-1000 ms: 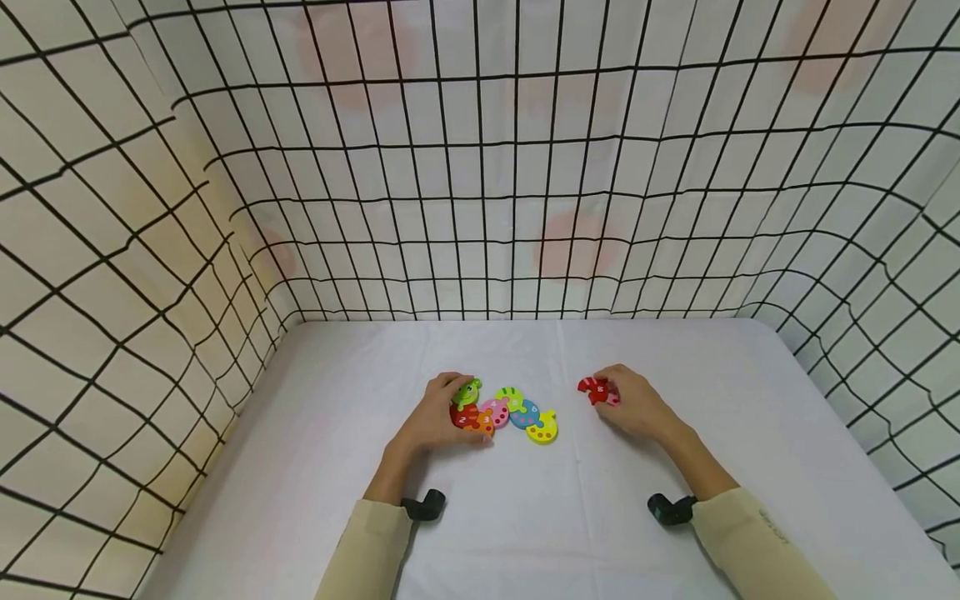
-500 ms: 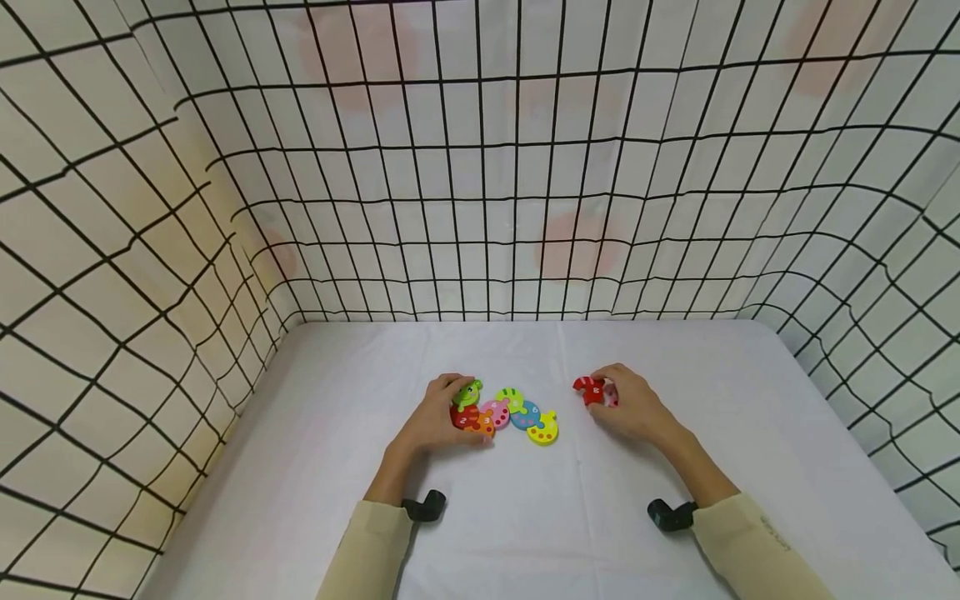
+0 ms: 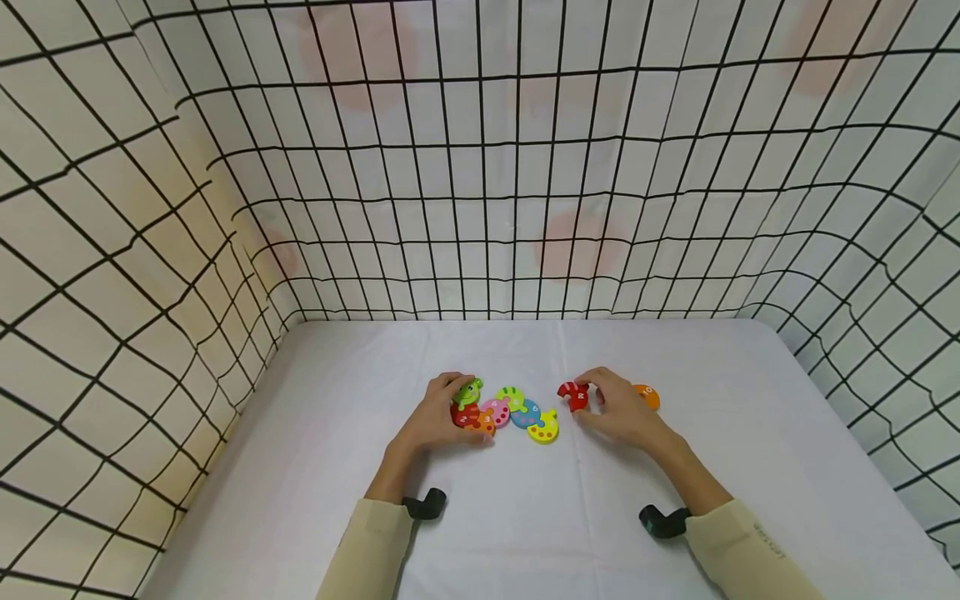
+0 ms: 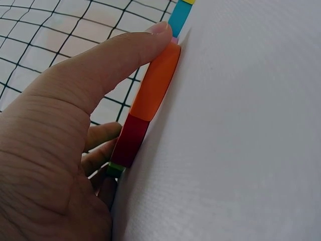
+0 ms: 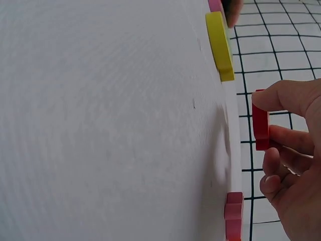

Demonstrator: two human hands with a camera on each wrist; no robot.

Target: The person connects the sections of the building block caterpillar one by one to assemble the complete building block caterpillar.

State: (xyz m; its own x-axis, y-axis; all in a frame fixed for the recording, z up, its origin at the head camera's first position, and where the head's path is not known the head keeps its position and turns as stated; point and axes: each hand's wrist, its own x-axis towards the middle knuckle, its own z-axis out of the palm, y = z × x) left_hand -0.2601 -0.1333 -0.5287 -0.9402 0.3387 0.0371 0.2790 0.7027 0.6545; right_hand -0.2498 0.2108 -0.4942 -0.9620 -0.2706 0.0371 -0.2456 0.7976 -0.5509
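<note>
Seven bright flat pieces lie joined in a wavy chain [image 3: 495,413] on the table [image 3: 525,517], from a green head [image 3: 468,393] to a yellow piece [image 3: 543,427]. The left hand [image 3: 437,415] brackets the head end, its thumb along the orange edge and its fingers curled at the far side by the head. The right hand [image 3: 624,408] pinches a loose red piece [image 3: 577,397] between thumb and fingers, clear of the table and well apart from the yellow end.

The pieces look thick-edged, stiff and light — painted wood, I'd judge — so they should take a firm pinch without bending. The smooth paint may be slightly slippery; the flat side edges seem the best hold, with the knobs and notches left free. A careless nudge could shift the whole chain.

An orange disc [image 3: 647,397] sits just beyond the right hand, and a pink piece [image 5: 233,216] shows below it in the right wrist view. The surface is white, cloth-like and faintly creased — pale walls with a black grid [image 3: 516,147] enclose its back and sides.
</note>
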